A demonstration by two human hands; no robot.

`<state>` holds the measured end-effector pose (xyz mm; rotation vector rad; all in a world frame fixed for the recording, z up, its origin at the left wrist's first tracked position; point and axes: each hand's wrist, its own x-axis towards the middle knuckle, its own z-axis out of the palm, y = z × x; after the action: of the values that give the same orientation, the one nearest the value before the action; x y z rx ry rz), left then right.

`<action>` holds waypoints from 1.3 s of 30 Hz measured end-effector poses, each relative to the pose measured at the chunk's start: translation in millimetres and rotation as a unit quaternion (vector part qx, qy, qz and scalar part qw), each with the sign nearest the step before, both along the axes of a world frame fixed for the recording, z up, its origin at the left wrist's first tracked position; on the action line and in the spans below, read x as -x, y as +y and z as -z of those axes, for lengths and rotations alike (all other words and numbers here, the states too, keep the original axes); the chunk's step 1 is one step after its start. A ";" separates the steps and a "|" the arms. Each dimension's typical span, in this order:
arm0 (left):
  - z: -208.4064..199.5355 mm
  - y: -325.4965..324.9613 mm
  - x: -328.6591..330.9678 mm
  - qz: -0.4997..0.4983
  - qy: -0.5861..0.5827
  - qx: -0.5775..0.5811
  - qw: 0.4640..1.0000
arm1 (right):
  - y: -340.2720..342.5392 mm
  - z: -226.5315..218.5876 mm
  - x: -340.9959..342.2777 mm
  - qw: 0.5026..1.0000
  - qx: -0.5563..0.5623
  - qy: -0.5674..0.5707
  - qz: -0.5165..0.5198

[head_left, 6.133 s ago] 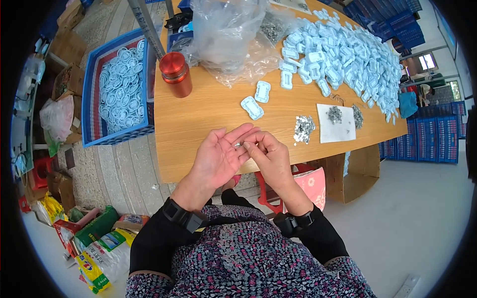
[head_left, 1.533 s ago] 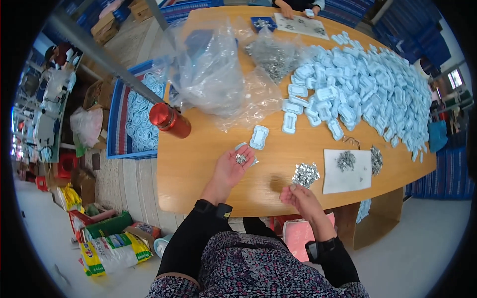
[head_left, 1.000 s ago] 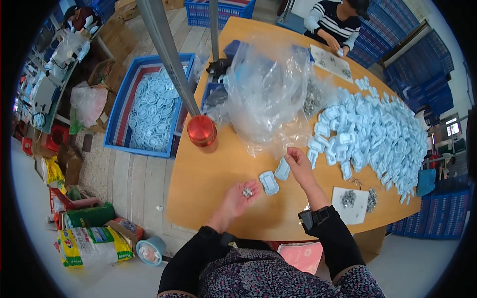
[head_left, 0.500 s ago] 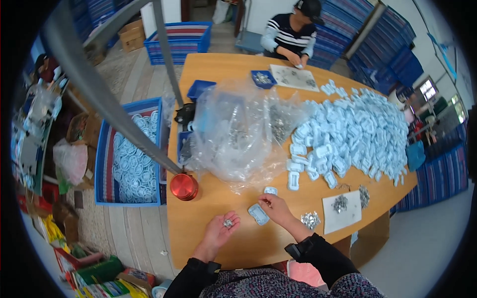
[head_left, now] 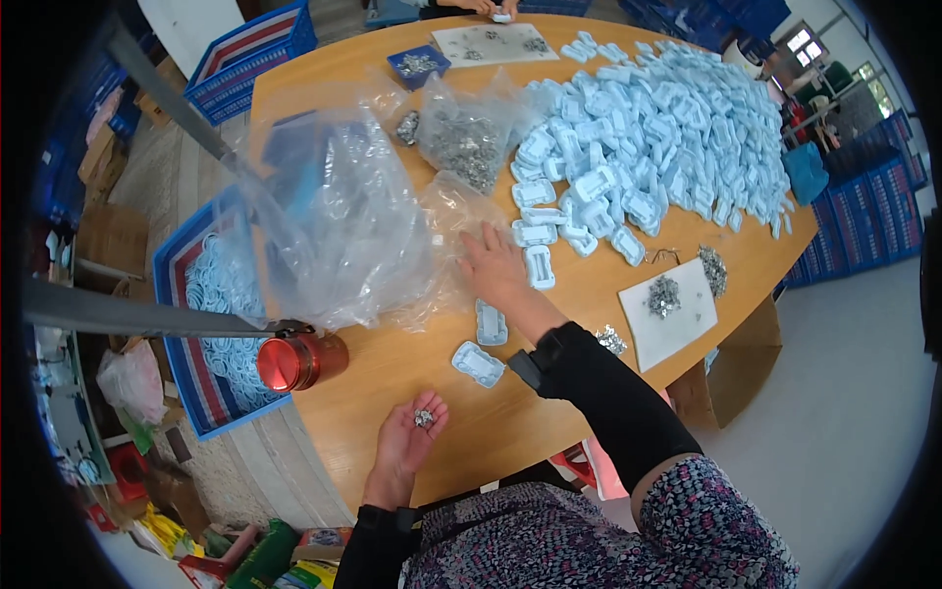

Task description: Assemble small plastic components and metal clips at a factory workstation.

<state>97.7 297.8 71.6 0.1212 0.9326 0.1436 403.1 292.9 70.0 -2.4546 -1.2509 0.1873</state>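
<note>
My left hand (head_left: 410,432) is cupped palm up near the table's front edge, with a small heap of shiny metal parts (head_left: 423,418) in it. My right hand (head_left: 497,270) reaches forward, fingers spread over the edge of a crumpled clear plastic bag (head_left: 363,226); whether the fingertips press on it I cannot tell. Two light-blue plastic pieces with raised rims lie between my hands: one piece (head_left: 478,364) nearer me, another piece (head_left: 492,323) just beyond. A large pile of similar blue pieces (head_left: 648,137) spreads beyond my right hand.
A white board (head_left: 643,329) with metal parts lies right of my forearm. A bag of metal parts (head_left: 463,142) and a blue tray (head_left: 418,65) stand farther back. A red lidded jar (head_left: 304,361) stands at the left edge, beside a blue crate (head_left: 201,393). Another person's hands (head_left: 486,8) work across the table.
My right hand has left the blue pieces and stretched forward to the clear plastic, which now lies farther left, uncovering the bag of metal parts. My left hand still holds its metal parts. The view has shifted.
</note>
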 end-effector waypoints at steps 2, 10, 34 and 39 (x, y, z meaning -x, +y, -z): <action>-4.3 -0.1 0.8 0.008 0.004 -0.008 1.000 | 8.9 14.6 1.0 0.997 0.077 0.020 0.010; -13.7 -3.4 -22.1 0.019 0.018 -0.020 0.999 | 25.1 31.9 -32.8 0.992 0.014 0.034 -0.124; -15.5 -7.6 -20.1 -0.058 -0.032 0.013 0.998 | 107.6 -78.5 22.8 0.948 -0.244 0.193 -0.071; -2.7 -10.4 -1.8 -0.096 -0.045 0.027 0.994 | 101.5 -99.5 18.8 0.979 -0.172 0.082 -0.072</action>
<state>99.5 287.4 74.4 -0.0252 0.8559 0.2987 384.3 394.4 169.5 -2.0171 -1.2695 0.1900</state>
